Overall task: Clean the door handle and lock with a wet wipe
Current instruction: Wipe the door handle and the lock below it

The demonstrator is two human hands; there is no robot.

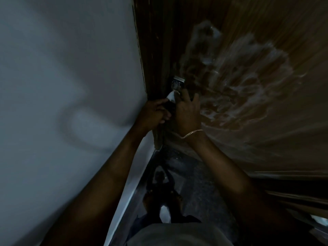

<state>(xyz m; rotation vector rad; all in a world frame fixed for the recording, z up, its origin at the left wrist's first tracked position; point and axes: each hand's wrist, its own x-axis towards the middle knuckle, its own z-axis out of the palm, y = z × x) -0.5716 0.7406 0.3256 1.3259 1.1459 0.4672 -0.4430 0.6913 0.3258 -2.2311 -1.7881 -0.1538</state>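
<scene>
A silver metal lock plate (pixel 178 84) sits on the dark wooden door's left edge. Just below it a white wet wipe (pixel 171 97) shows between my two hands. My right hand (pixel 187 112), with a thin chain bracelet at the wrist, is pressed against the door over the handle, fingers pointing up and holding the wipe. My left hand (pixel 154 114) is curled beside it, thumb and fingers closed near the wipe's lower corner; what it grips is hidden in the dark. The handle itself is covered by my hands.
A pale wall (pixel 71 86) fills the left half. The brown door (pixel 248 77) on the right carries wet whitish smears. Below lies a dark glossy floor (pixel 186 183) reflecting me, with a white skirting strip along the wall.
</scene>
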